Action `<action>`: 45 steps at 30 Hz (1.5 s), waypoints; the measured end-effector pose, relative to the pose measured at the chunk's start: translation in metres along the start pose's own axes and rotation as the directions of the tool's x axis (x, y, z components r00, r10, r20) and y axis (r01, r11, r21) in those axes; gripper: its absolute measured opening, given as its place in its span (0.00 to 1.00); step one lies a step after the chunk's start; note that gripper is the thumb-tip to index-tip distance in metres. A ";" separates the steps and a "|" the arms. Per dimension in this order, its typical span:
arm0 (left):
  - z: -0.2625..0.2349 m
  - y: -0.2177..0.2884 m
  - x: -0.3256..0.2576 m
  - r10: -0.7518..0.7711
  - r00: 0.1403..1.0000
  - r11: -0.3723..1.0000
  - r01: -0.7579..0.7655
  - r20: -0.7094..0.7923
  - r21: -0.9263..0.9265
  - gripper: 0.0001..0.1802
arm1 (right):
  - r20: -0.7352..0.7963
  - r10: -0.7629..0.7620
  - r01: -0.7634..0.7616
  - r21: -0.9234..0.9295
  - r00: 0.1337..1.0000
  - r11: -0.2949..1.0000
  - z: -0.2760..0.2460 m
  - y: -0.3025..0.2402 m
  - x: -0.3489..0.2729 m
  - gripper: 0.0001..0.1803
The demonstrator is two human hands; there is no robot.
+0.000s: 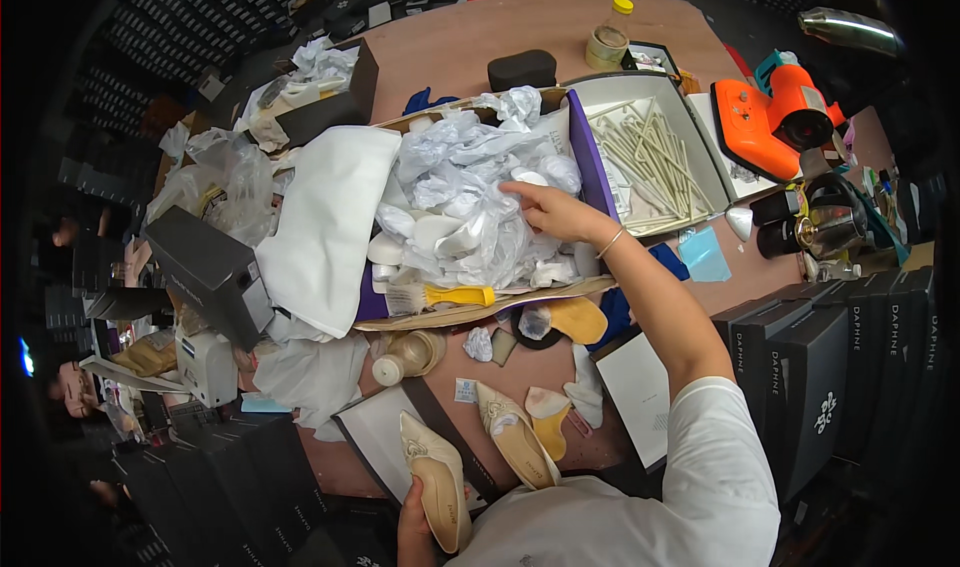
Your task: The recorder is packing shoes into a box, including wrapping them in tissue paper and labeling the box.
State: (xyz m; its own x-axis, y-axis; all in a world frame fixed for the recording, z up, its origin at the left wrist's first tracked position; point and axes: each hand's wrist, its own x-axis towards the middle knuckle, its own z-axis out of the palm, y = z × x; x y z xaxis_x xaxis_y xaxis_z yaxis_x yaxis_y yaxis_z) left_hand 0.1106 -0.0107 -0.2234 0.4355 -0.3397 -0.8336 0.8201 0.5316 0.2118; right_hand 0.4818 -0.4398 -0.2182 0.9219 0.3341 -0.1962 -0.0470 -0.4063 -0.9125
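A: so where's the shoe?
B: left grip is wrapped round it, left of its twin
A: right grip?
B: at the paper in the box, can't tell if it's pinching any

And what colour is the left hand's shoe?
The shoe is pale beige, clearest in the head view.

White short-sleeved shirt, thin bracelet
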 end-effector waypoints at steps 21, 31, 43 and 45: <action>-0.001 -0.003 0.005 -0.022 0.987 0.996 0.008 -0.159 -0.087 0.43 | 0.252 -0.222 0.261 -0.134 0.942 0.956 0.062 0.015 0.048 0.30; 0.006 -0.002 -0.011 0.040 0.970 0.988 -0.075 -0.241 -0.138 0.40 | 0.448 -0.014 0.303 -0.581 0.894 0.756 0.078 0.002 0.037 0.52; 0.085 0.058 -0.038 0.888 0.452 0.015 -0.200 0.079 0.980 0.31 | 0.375 -0.003 0.246 -0.603 0.927 0.759 0.051 -0.009 0.009 0.28; 0.117 0.101 -0.027 0.839 0.402 -0.278 -0.262 0.366 0.924 0.27 | 0.349 0.018 0.213 -0.612 0.937 0.762 0.054 0.000 0.007 0.25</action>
State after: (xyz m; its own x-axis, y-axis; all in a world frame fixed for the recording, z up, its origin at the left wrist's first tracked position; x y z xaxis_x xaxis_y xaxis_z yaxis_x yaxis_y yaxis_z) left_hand 0.2252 -0.0389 -0.1200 0.9993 0.0250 0.0292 0.0010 -0.7757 0.6310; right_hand 0.4675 -0.3913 -0.2387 0.7291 0.6021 -0.3255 0.3956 -0.7588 -0.5174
